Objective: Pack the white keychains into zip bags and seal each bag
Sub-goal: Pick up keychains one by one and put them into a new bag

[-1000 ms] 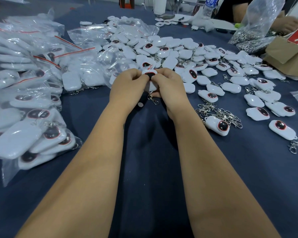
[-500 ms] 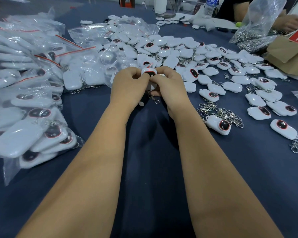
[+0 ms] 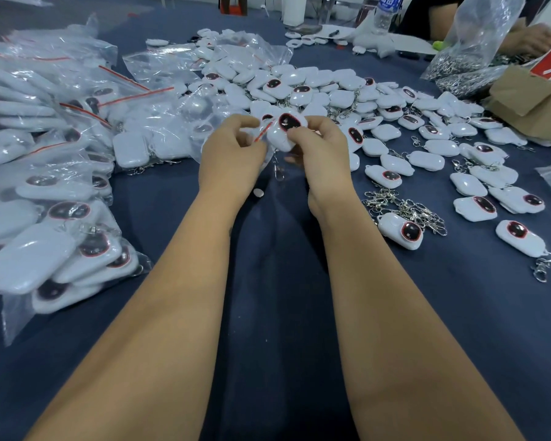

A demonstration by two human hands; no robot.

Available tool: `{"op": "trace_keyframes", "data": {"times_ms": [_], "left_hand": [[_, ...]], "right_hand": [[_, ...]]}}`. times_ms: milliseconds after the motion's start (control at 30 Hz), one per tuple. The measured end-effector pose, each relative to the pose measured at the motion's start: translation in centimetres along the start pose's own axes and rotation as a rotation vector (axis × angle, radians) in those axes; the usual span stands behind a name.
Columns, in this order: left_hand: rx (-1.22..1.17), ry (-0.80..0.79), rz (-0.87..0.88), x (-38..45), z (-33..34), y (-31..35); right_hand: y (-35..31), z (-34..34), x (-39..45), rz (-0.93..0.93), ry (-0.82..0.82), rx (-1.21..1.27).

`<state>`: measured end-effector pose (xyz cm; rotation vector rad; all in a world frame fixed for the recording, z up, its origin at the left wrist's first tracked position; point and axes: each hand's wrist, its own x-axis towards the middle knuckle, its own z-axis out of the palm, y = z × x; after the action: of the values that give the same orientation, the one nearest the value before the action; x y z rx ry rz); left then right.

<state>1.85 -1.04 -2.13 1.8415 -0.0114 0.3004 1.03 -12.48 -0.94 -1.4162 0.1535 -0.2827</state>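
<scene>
Since the earlier frame both hands have drawn slightly apart. Left hand (image 3: 233,151) pinches the zip bag (image 3: 261,135); right hand (image 3: 318,151) grips the keychain (image 3: 285,130) at the bag's mouth. Insertion is under way; next, push it in and seal.

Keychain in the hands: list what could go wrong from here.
1. The keychain looks only partly inside the zip bag, so the red seal may not close.
2. Its metal clasp dangles below and could snag the bag mouth.
3. The grip of either the left hand or right hand may slip.
</scene>
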Motion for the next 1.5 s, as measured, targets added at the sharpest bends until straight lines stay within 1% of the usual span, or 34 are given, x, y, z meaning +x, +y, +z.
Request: {"op": "trace_keyframes", "data": {"times_ms": [100, 133, 200, 267, 300, 400, 433, 533, 600, 667, 767, 800, 833, 900, 933, 967, 1033, 1067, 1100, 1167, 1200, 1267, 1333, 1367, 1433, 1500], "left_hand": [[0.244, 0.105, 0.049, 0.1, -0.2, -0.3], [0.252, 0.126, 0.047, 0.1, -0.3, -0.2], [0.169, 0.126, 0.021, 0.2, -0.3, -0.2], [0.076, 0.109, 0.005, 0.1, -0.2, 0.1], [0.03, 0.107, -0.006, 0.0, -0.3, 0.3], [-0.045, 0.155, -0.02, 0.1, -0.4, 0.5], [-0.047, 0.179, -0.014, 0.1, -0.4, 0.5], [-0.077, 0.224, 0.022, 0.1, -0.3, 0.7], [-0.092, 0.229, 0.047, 0.0, -0.2, 0.9], [-0.115, 0.216, 0.073, -0.2, -0.1, 1.0], [-0.067, 0.182, 0.13, -0.5, 0.4, 1.1], [-0.039, 0.17, 0.142, -0.6, 0.6, 1.0], [-0.013, 0.157, 0.146, -0.6, 0.7, 1.0], [0.045, 0.106, 0.123, -0.5, 0.7, 0.8], [0.089, 0.072, 0.106, -0.5, 0.7, 0.7], [0.152, 0.045, 0.101, -0.5, 0.8, 0.6], [0.315, 0.038, 0.125, -0.4, 0.8, 0.3], [0.404, 0.06, 0.14, -0.4, 0.8, 0.3], [0.478, 0.09, 0.149, -0.4, 0.8, 0.2], [0.552, 0.145, 0.139, -0.2, 0.5, 0.1], [0.553, 0.163, 0.124, -0.2, 0.3, 0.1], [0.524, 0.171, 0.107, -0.1, 0.1, 0.0], [0.475, 0.166, 0.099, 0.0, 0.0, 0.0], [0.432, 0.17, 0.094, 0.0, -0.1, 0.1], [0.345, 0.204, 0.095, -0.2, -0.2, 0.5], [0.334, 0.239, 0.119, -0.4, -0.3, 0.8]], "right_hand": [[-0.4, -0.3, 0.1, 0.032, 0.014, 0.247], [-0.6, -0.3, 0.0, 0.032, -0.007, 0.337], [-0.7, -0.1, -0.2, 0.012, -0.065, 0.465], [-0.7, 0.2, -0.5, -0.01, -0.102, 0.46], [-0.5, 0.4, -0.6, -0.024, -0.099, 0.382], [0.1, 0.7, -0.8, -0.115, -0.031, -0.08], [0.3, 0.8, -0.8, -0.144, -0.006, -0.188], [0.7, 0.7, -0.7, -0.176, 0.083, -0.306], [0.8, 0.6, -0.6, -0.171, 0.096, -0.369], [1.0, 0.8, -0.5, -0.195, 0.005, -0.489], [1.0, 1.1, -0.6, -0.299, -0.192, -0.859], [1.1, 1.2, -0.6, -0.308, -0.209, -0.926], [1.0, 1.3, -0.6, -0.31, -0.212, -0.936], [0.7, 1.2, -0.7, -0.311, -0.143, -0.805], [0.5, 1.0, -0.7, -0.298, -0.057, -0.739], [0.3, 0.6, -0.6, -0.281, 0.055, -0.739], [0.0, -0.6, -0.4, -0.216, 0.271, -0.935], [0.0, -1.1, -0.3, -0.156, 0.334, -1.041], [-0.1, -1.5, -0.3, -0.084, 0.358, -1.106], [-0.1, -1.7, -0.5, 0.019, 0.339, -1.157], [0.0, -1.8, -0.4, 0.031, 0.317, -1.182], [0.2, -1.8, -0.3, -0.016, 0.281, -1.225], [0.2, -1.8, -0.2, -0.088, 0.243, -1.173], [0.2, -1.7, -0.2, -0.116, 0.225, -1.067], [0.3, -1.5, -0.1, -0.119, 0.188, -0.737], [0.0, -1.3, -0.1, -0.087, 0.171, -0.436]]}}
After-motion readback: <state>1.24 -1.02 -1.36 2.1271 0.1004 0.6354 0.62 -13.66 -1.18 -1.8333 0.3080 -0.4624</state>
